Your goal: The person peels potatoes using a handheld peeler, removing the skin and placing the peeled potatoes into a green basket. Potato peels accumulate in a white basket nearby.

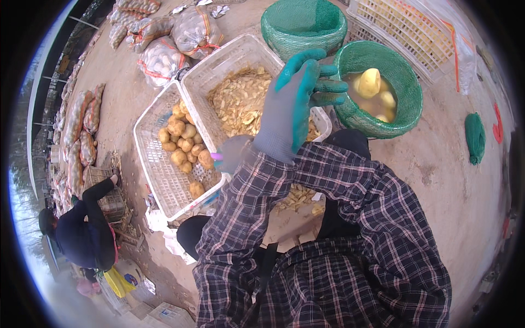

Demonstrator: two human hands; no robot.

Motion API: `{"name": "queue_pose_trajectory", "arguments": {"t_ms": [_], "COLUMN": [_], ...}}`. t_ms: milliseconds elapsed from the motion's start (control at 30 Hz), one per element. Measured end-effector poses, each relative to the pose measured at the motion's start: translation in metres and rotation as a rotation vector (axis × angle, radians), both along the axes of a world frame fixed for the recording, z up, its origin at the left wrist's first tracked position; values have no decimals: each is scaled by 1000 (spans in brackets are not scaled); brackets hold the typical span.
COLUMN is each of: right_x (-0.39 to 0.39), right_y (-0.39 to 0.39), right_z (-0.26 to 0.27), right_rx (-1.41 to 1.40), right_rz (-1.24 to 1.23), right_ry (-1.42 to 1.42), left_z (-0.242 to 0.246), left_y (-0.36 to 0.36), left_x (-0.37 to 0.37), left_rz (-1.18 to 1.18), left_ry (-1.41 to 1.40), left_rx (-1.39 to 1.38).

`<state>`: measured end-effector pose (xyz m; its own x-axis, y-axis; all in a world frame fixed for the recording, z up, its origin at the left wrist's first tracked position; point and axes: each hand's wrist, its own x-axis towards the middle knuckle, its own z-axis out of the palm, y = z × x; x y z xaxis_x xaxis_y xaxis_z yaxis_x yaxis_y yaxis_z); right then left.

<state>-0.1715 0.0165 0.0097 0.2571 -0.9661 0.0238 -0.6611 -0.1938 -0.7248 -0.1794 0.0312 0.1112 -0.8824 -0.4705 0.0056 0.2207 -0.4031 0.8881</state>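
My left hand (293, 100), in a grey knit glove with teal coating, reaches across to the right, fingers apart and holding nothing. Just beyond its fingertips a peeled potato (369, 83) shows over a green mesh-covered tub (404, 119); whether it is falling or resting is unclear. Cloudy water and more peeled potatoes (386, 99) lie inside. My right hand (236, 153) passes beneath the left wrist, partly hidden, and grips a tool with a purple handle (216, 156). Unpeeled potatoes (186, 144) sit beside it in a white plastic crate (154, 180).
A second white crate (250, 47) holds potato peelings (240, 96). Behind stands another green mesh-lined tub (287, 35), with stacked crates (406, 33) to its right. Filled potato sacks (197, 30) lie at upper left. A seated person (84, 242) is at far left. Green netting (475, 137) lies right.
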Motion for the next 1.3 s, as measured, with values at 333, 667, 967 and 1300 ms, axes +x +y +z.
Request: {"name": "queue_pose_trajectory", "arguments": {"t_ms": [333, 667, 967, 1300], "right_x": [5, -4, -4, -8], "right_y": [-12, -8, -10, -25], "right_z": [9, 29, 46, 35], "right_rx": [146, 269, 427, 448], "right_rz": [-258, -351, -544, -425], "right_ry": [-211, -562, -353, -94], "left_z": [-50, -196, -307, -359], "left_y": [-119, -227, -283, -286], "left_x": [209, 292, 355, 344], "left_rz": [700, 80, -665, -1080], "left_ry": [-375, -1647, -1867, -1915], "left_rx": [-244, -1014, -899, -942]}}
